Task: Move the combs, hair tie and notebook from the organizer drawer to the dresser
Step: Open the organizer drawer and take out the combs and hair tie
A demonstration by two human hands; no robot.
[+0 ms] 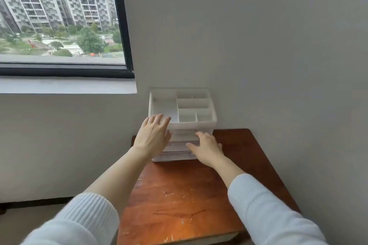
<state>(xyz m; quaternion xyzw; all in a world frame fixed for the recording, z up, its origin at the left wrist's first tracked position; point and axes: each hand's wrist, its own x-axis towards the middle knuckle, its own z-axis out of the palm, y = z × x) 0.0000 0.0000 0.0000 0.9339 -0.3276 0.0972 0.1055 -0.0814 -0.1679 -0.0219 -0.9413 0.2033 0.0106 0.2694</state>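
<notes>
A white plastic organizer (199,103) with an open divided top tray stands at the back of the reddish wooden dresser (179,201), against the wall. Its clear drawers (177,148) sit below the tray, partly covered by my hands. My left hand (152,135) rests with fingers spread against the organizer's front left corner. My right hand (207,149) lies flat on the drawer fronts at the lower right, fingers extended. I cannot tell whether a drawer is pulled out. No combs, hair tie or notebook show; the top compartments look empty.
A scratched wooden top stretches toward me in front of the organizer. A grey wall (258,45) stands behind and to the right. A window (59,16) with a white sill (67,85) is at the upper left. Floor lies to the dresser's left.
</notes>
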